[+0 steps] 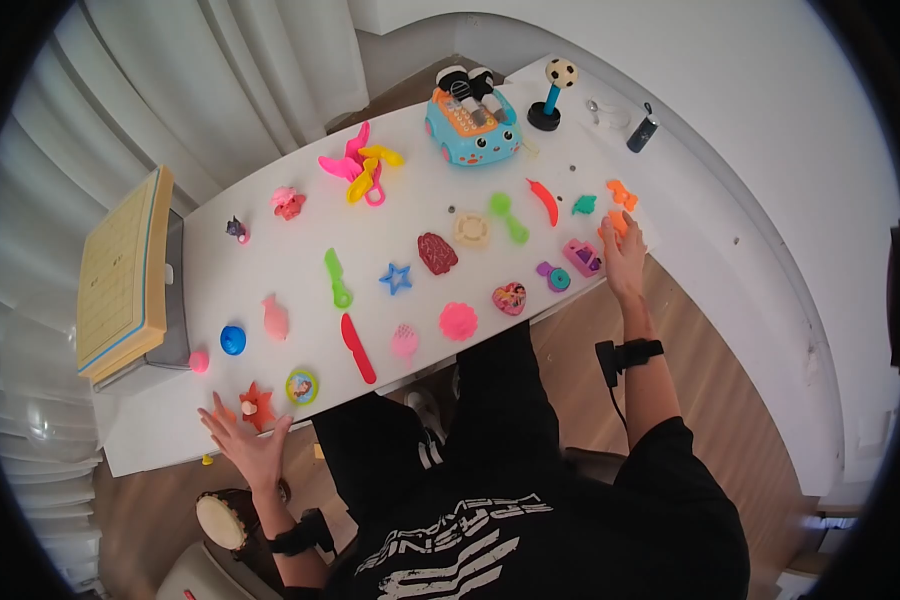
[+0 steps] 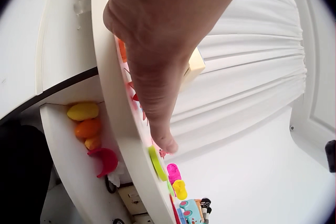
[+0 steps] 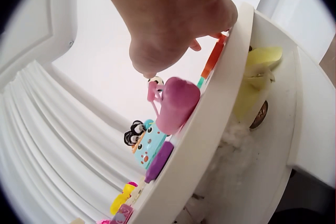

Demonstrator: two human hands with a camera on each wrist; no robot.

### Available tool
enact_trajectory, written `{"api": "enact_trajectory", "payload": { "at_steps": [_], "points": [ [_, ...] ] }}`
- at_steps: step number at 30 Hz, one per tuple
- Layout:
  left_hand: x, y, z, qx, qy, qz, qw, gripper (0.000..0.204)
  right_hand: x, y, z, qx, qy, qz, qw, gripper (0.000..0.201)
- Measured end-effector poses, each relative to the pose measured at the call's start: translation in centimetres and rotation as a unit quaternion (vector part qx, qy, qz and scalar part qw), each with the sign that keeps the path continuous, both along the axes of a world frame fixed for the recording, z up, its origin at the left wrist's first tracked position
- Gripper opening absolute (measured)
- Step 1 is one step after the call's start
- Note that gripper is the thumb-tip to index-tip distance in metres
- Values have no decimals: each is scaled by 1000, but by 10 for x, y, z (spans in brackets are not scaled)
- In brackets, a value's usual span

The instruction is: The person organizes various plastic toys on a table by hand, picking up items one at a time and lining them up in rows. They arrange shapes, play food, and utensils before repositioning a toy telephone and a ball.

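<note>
In the head view my left hand (image 1: 251, 447) is at the table's front left edge, fingers spread, beside an orange-red star-shaped piece (image 1: 257, 405) and a round green-rimmed toy (image 1: 302, 386). My right hand (image 1: 623, 262) is at the right end, its fingertips at an orange piece (image 1: 615, 226); whether it grips it I cannot tell. Left of that hand lies a pink and purple toy (image 1: 582, 257). The right wrist view shows the right hand (image 3: 173, 29) above a pink toy (image 3: 178, 106) and beside an orange piece (image 3: 214, 56). In the left wrist view the left hand (image 2: 157, 71) hides part of the table edge.
Toy food, knives (image 1: 357, 349) and molds cover the white table (image 1: 160, 435). At the back stand a blue toy phone (image 1: 475, 135) and a football on a stand (image 1: 561, 74). A board-topped box (image 1: 123, 275) fills the left end; a drum (image 1: 222, 520) stands below.
</note>
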State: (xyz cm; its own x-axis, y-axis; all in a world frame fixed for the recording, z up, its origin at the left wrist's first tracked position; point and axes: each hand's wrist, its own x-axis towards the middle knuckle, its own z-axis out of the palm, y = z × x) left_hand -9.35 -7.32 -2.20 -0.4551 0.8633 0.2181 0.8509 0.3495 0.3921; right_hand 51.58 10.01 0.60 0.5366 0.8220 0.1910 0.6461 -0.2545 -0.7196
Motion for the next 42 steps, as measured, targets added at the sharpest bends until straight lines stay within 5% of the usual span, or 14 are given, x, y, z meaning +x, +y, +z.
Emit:
{"api": "enact_trajectory", "payload": {
  "at_steps": [9,24,27,32,42],
  "points": [
    [-5,1,1,-45,1,63,997,136,-17,8,-10,-5,-77,25,997,81],
    [25,20,7,-70,14,24,997,142,-73,15,-14,1,-63,-1,998,76],
    [27,13,10,-61,9,3,998,145,-68,-10,-7,37,-83,72,993,86],
    [39,21,10,-63,35,-16,997,140,-58,-38,9,-27,-154,247,956,129],
    [64,46,9,-21,21,-45,999,137,-98,-26,5,-27,-173,224,959,141]
  ]
}}
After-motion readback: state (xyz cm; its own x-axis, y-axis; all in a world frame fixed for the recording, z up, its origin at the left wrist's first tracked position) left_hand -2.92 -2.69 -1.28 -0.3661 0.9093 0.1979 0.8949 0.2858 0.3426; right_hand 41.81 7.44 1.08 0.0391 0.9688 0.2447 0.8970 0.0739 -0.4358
